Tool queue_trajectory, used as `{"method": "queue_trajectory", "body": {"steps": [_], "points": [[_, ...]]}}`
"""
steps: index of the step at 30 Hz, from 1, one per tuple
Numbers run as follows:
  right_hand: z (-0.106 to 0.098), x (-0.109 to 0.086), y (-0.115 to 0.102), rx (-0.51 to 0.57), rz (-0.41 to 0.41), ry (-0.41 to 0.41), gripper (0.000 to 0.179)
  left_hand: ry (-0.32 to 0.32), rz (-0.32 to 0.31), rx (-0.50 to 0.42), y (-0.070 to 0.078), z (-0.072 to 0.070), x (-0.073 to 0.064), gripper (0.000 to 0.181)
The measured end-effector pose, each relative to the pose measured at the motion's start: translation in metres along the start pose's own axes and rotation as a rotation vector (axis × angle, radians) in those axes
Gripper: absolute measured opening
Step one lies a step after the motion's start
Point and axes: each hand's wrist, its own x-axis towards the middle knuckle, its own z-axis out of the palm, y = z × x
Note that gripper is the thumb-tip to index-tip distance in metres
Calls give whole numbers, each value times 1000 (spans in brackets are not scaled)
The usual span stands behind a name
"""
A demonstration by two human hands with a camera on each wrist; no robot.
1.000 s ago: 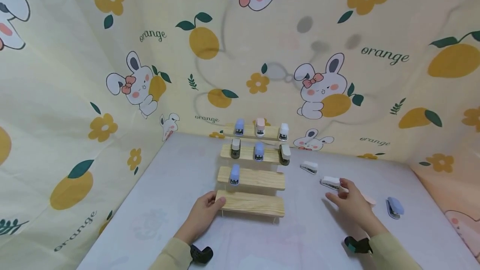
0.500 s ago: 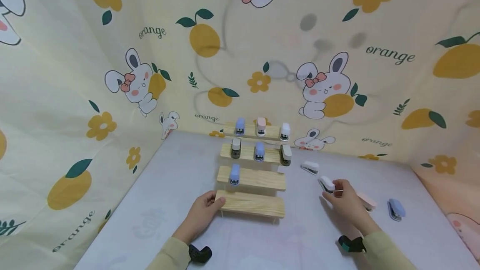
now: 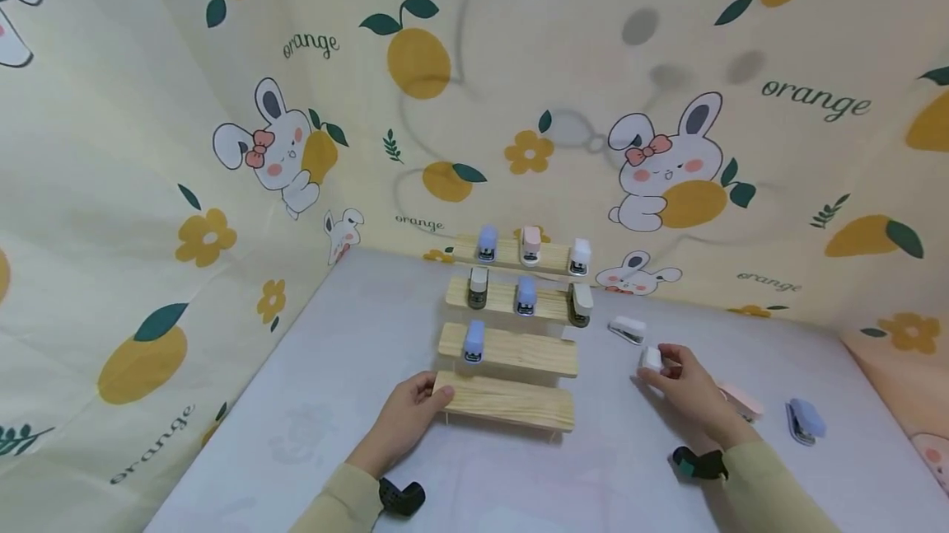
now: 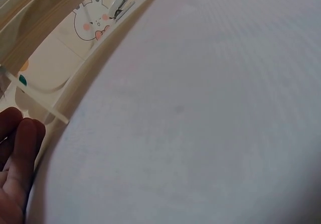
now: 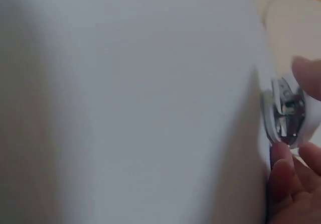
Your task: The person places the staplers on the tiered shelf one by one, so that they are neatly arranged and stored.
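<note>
A white stapler (image 3: 650, 359) is held between the thumb and fingers of my right hand (image 3: 689, 391), close to the table right of the rack. Its metal front (image 5: 288, 111) shows in the right wrist view. My left hand (image 3: 403, 424) grips the left end of the lowest board (image 3: 511, 403) of a stepped wooden rack, thumb on top. In the left wrist view, curled fingers (image 4: 22, 143) appear beside a thin rack leg (image 4: 40, 99). Just behind the held stapler lies another white stapler (image 3: 628, 329). A pink stapler (image 3: 740, 403) sits partly behind my right hand.
On the rack's third board stands one blue stapler (image 3: 474, 341), at the left. The upper two boards carry several staplers, among them a pink one (image 3: 530, 245) and a dark-based one (image 3: 478, 287). Another blue stapler (image 3: 805, 420) lies at far right. Patterned cloth (image 3: 460, 137) hangs behind.
My right hand has taken hold of the white stapler, which has turned from lying sideways to showing its end toward me. My left hand stays on the rack. The head view has shifted slightly.
</note>
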Motion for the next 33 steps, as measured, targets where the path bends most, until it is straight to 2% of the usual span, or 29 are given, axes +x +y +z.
{"method": "queue_trajectory", "body": {"steps": [3, 6, 19, 29, 33], "points": [[-3, 6, 3, 44, 18, -69, 104, 0, 4, 4, 0, 0, 0, 56], [-6, 6, 5, 72, 26, -88, 102, 5, 3, 26, 2, 1, 0, 57], [0, 5, 8, 85, -13, -12, 95, 29, 14, 62, 2, 3, -1, 59], [10, 4, 4, 95, 35, 28, 95, 22, 14, 38, -1, 2, -1, 59], [10, 3, 3, 89, 30, 31, 96, 28, 10, 26, -1, 2, -2, 60]]}}
